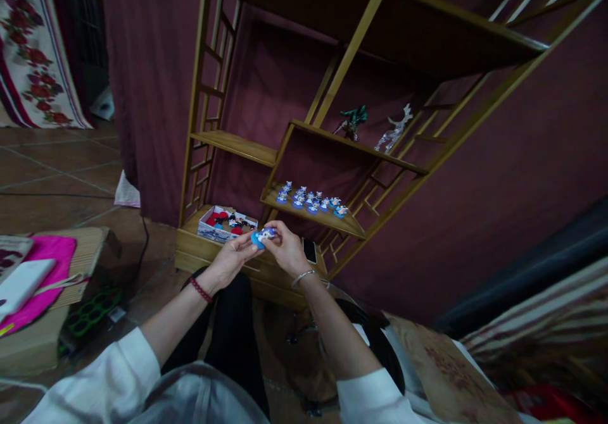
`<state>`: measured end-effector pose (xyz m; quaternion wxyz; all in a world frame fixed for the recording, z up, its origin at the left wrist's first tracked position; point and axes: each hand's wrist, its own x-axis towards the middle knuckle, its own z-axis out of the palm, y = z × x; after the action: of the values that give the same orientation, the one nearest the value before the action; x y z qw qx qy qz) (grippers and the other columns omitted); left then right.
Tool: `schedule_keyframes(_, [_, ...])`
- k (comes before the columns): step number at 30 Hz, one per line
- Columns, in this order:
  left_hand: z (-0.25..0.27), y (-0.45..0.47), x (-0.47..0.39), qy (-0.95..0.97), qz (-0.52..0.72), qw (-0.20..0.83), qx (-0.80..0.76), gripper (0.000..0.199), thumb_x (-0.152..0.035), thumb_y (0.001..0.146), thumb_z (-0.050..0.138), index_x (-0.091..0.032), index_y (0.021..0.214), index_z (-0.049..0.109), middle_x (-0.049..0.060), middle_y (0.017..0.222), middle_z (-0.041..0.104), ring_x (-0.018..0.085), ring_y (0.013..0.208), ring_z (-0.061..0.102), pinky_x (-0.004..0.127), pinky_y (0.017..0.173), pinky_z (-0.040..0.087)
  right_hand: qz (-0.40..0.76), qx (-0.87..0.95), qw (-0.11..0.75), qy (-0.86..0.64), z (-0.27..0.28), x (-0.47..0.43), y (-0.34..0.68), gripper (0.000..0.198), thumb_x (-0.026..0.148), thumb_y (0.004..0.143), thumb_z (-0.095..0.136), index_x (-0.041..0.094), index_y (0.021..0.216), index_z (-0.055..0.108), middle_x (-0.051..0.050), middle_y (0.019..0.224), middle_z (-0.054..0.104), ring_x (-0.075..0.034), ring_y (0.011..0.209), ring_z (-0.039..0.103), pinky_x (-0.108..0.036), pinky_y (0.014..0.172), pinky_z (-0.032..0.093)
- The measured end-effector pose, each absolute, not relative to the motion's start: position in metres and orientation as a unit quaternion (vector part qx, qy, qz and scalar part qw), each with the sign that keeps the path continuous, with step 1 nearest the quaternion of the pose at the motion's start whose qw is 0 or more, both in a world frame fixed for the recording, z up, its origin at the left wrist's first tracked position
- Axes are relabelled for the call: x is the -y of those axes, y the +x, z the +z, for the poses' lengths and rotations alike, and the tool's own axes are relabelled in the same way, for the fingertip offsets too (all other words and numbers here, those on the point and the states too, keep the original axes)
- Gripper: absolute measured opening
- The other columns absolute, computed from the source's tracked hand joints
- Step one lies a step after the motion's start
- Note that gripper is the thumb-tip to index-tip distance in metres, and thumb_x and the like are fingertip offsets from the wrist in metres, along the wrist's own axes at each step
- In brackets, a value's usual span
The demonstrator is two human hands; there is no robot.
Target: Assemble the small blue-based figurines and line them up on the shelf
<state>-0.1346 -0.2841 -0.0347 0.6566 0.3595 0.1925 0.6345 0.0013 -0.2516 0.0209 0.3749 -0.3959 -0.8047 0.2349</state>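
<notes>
Between my two hands is a small purple and white figurine (pixel 266 234) on a round blue base. My left hand (pixel 234 254) grips the base from the left, fingers closed on its edge. My right hand (pixel 287 251) pinches the figurine's upper part from the right. Just behind my hands, a patterned box (pixel 213 230) with red, black and blue small items stands on the lower shelf. Several similar figurines (pixel 312 201) are lined up in rows on the middle shelf, a little above and to the right of my hands.
The wooden display rack (pixel 237 147) fills the middle. A green figure (pixel 354 120) and a clear deer ornament (pixel 395 130) stand on a higher board. A dark phone-like slab (pixel 310 250) lies beside my right wrist. At left is a low table with a pink cloth (pixel 54 256).
</notes>
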Motion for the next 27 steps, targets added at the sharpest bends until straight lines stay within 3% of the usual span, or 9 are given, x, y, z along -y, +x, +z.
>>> schedule_keyframes(9, [-0.038,-0.131,0.289,0.377,0.635,0.647,-0.19,0.035,-0.016,0.068,0.066,-0.013,0.103,0.061,0.01,0.112,0.059,0.023,0.108,0.051,0.038,0.098,0.034,0.199,0.822,0.351,-0.402,0.017,0.255,0.004,0.022,0.023,0.072,0.055,0.023,0.094,0.053,0.001,0.082,0.063,-0.012,0.068,0.061,-0.023,0.065,0.049])
schedule_keyframes(22, [-0.068,-0.13,0.266,0.338,0.624,0.671,-0.213,0.044,-0.017,0.065,0.069,-0.015,0.108,0.059,0.01,0.109,0.061,0.022,0.103,0.053,0.036,0.095,0.034,0.202,0.821,0.32,-0.428,-0.012,0.232,0.001,0.023,0.024,0.073,0.053,0.023,0.096,0.054,0.002,0.082,0.063,-0.012,0.069,0.06,-0.023,0.067,0.046])
schedule_keyframes(27, [-0.087,-0.136,0.258,0.318,0.63,0.682,-0.194,0.034,-0.015,0.068,0.064,-0.014,0.103,0.062,0.01,0.105,0.062,0.021,0.1,0.054,0.035,0.093,0.036,0.205,0.824,0.301,-0.435,-0.039,0.22,-0.009,0.023,0.023,0.075,0.05,0.023,0.099,0.052,0.001,0.084,0.063,-0.014,0.074,0.059,-0.025,0.07,0.046])
